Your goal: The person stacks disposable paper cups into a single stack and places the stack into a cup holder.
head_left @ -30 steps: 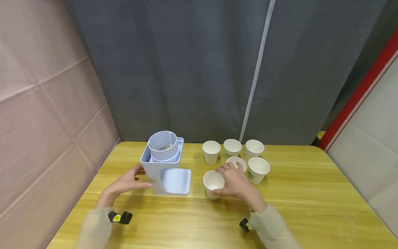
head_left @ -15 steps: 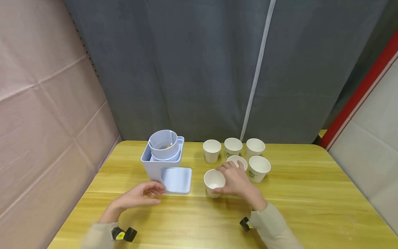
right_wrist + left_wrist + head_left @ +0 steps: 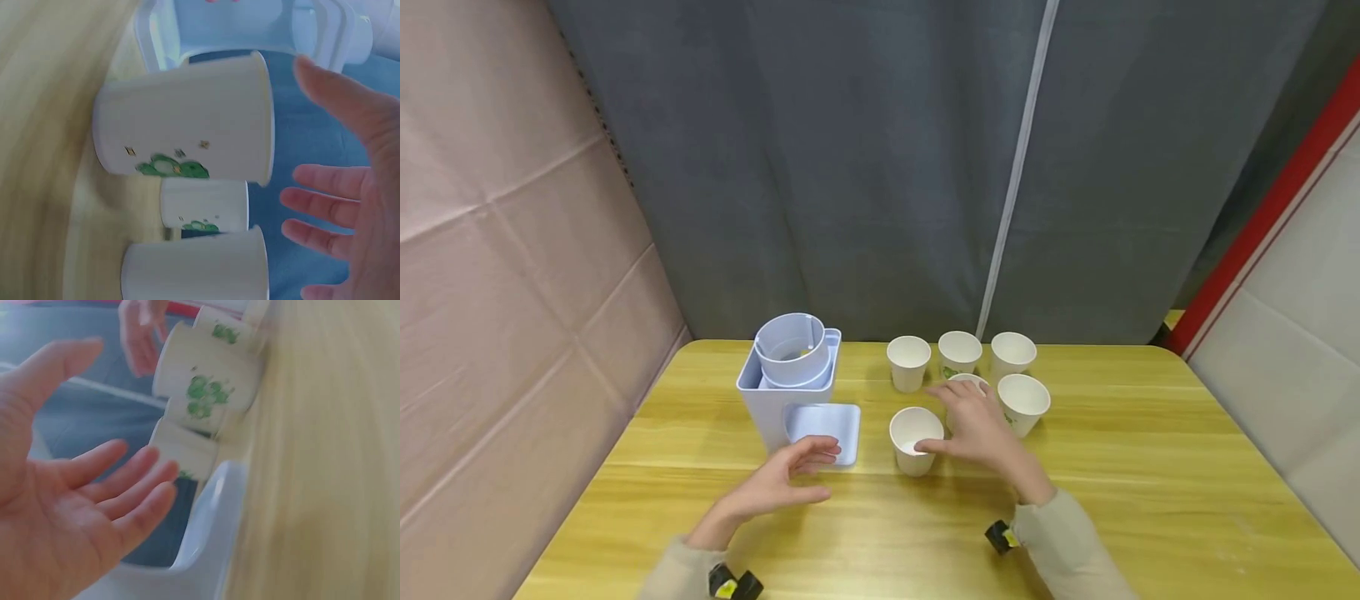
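A white paper cup (image 3: 913, 461) stands upright at the front of a group of cups, a green print on its side (image 3: 187, 119). My right hand (image 3: 981, 429) hovers over its right side, fingers spread and apart from the rim in the right wrist view. My left hand (image 3: 775, 483) is in the air left of that cup, overlapping the near edge of a flat light-blue tray (image 3: 826, 421). Its palm (image 3: 69, 512) is empty, the fingers relaxed and thumb apart. The tray joins a light-blue plastic bin (image 3: 767, 407) with a round cylinder (image 3: 790, 367) on top.
Several more white paper cups stand behind and to the right, among them a back-left cup (image 3: 908, 367) and a right cup (image 3: 1025, 404). One is partly hidden by my right hand. A grey curtain (image 3: 850, 167) hangs behind the wooden table (image 3: 1150, 467).
My left hand has moved from beside the bin rightward and nearer, past the tray's front. My right hand's fingers have come off the front cup's rim and lifted slightly right.
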Demonstrator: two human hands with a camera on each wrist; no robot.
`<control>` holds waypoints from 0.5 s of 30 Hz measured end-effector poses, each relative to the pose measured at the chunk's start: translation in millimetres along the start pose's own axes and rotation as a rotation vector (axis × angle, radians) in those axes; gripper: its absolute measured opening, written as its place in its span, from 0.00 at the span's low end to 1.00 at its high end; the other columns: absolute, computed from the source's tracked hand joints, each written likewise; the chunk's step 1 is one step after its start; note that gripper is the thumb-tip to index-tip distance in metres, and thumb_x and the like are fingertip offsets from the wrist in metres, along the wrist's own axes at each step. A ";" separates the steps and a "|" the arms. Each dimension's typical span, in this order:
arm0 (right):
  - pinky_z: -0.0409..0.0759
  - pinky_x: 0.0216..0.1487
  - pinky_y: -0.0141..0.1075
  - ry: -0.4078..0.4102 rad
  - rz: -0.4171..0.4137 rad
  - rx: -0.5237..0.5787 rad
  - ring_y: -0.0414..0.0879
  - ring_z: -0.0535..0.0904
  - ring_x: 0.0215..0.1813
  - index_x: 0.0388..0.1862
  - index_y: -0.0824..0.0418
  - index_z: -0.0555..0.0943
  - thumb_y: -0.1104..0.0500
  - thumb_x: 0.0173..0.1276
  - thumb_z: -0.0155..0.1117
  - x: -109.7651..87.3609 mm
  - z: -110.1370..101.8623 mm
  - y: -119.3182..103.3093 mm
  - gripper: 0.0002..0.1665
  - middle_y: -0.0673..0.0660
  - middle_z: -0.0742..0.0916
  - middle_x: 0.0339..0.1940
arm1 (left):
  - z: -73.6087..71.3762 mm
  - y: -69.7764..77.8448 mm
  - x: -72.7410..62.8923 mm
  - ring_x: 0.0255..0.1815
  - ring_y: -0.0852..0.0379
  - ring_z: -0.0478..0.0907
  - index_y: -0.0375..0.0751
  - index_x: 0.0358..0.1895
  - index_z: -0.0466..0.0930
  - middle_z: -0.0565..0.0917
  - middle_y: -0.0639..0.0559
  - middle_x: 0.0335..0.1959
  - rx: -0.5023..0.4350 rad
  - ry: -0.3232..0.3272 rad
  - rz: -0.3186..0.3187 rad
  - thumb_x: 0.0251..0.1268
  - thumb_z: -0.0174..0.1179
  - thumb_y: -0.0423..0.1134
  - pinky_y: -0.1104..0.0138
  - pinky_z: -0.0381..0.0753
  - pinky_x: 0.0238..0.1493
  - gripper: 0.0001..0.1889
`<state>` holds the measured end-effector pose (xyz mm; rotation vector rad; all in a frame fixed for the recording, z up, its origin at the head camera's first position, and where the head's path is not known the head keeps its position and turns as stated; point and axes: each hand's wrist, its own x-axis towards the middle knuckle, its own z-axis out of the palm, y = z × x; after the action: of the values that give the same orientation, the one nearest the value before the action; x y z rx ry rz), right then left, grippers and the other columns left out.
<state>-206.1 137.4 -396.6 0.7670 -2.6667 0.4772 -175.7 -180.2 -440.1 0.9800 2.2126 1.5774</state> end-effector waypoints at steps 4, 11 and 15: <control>0.67 0.52 0.60 0.092 0.008 0.078 0.57 0.74 0.54 0.55 0.63 0.77 0.42 0.45 0.75 -0.2 -3.7 8.9 0.41 0.59 0.81 0.52 | 11.0 -3.0 9.3 0.57 0.30 0.68 0.19 0.62 0.59 0.68 0.25 0.58 -0.038 0.088 0.035 0.57 0.63 0.29 0.46 0.68 0.57 0.32; 0.75 0.49 0.52 0.164 0.014 0.216 0.58 0.76 0.54 0.58 0.65 0.74 0.54 0.46 0.77 1.1 -7.9 27.8 0.40 0.62 0.80 0.53 | 27.0 0.3 28.1 0.58 0.31 0.67 0.22 0.62 0.61 0.70 0.28 0.58 -0.057 0.209 0.057 0.52 0.67 0.29 0.45 0.67 0.57 0.34; 0.73 0.52 0.54 0.114 0.084 0.220 0.60 0.74 0.56 0.60 0.68 0.72 0.54 0.47 0.77 1.4 -13.3 38.6 0.43 0.66 0.80 0.54 | 34.2 1.7 38.3 0.59 0.30 0.66 0.26 0.62 0.62 0.70 0.30 0.58 -0.057 0.247 0.052 0.51 0.69 0.30 0.45 0.67 0.58 0.35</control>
<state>-225.8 172.9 -392.9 0.6671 -2.5751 0.8219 -184.5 -129.7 -444.9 0.8740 2.3009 1.8643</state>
